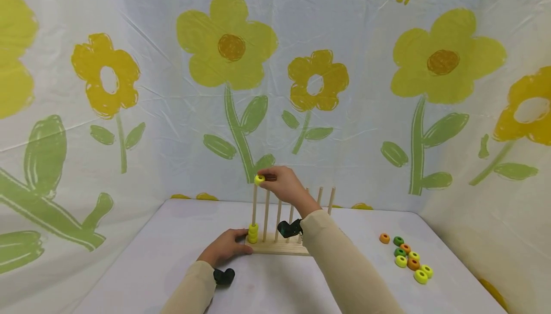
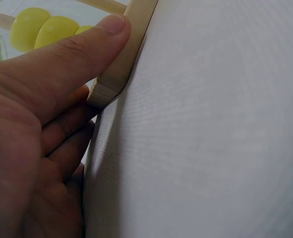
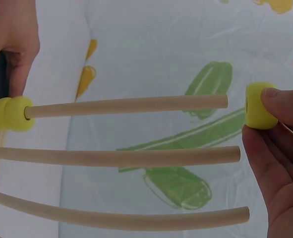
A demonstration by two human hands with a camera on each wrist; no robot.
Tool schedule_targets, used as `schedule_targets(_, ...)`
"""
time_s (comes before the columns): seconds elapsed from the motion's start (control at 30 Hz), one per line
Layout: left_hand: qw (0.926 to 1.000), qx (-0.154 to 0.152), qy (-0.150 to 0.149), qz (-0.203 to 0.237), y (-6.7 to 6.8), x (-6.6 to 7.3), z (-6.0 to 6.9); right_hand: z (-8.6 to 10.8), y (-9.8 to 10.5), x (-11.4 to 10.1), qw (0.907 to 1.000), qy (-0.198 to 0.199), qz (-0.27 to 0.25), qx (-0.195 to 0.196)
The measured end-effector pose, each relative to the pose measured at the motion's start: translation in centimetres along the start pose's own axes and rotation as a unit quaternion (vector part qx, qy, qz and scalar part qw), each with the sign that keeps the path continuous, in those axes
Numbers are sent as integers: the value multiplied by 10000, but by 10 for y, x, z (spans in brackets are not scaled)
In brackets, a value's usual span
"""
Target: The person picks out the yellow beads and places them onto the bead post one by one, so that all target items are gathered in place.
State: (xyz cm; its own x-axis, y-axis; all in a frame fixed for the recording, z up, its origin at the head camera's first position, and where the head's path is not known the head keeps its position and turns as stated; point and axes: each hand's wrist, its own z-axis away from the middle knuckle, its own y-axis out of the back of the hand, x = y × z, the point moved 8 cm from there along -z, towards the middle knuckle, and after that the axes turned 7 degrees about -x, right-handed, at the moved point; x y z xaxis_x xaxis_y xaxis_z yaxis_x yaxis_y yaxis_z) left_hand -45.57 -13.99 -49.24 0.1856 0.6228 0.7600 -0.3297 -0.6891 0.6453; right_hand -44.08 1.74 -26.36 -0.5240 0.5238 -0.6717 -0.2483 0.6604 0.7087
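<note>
My right hand [image 1: 286,187] pinches a yellow bead [image 3: 259,105] between thumb and fingers. In the right wrist view the bead is just off the tip of the leftmost peg [image 3: 136,105], with a small gap between them. Several yellow beads [image 1: 253,233] are stacked at the bottom of that peg. My left hand [image 1: 225,247] grips the left end of the wooden peg rack [image 1: 280,247], its thumb on the near side and its fingers round the end. The left wrist view shows the thumb on the base [image 2: 117,64] beside the yellow beads [image 2: 56,32].
Loose beads in orange [image 1: 384,238], green [image 1: 398,241] and yellow [image 1: 421,276] lie on the white table [image 1: 267,285] to the right of the rack. More upright pegs [image 1: 332,199] stand in a row along the base. A flower-print cloth [image 1: 361,137] hangs behind the table.
</note>
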Motion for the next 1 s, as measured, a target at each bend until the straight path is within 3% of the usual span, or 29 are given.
schedule_targets(0.57, 9999, -15, -142, -74, 1, -1, -3, -7, -9, -9, 9986, -42, 508, -113)
schedule_targets(1.0, 10000, 12, 28, -36, -1, -4, -3, -10, -12, -11, 9949, -61, 981, -216)
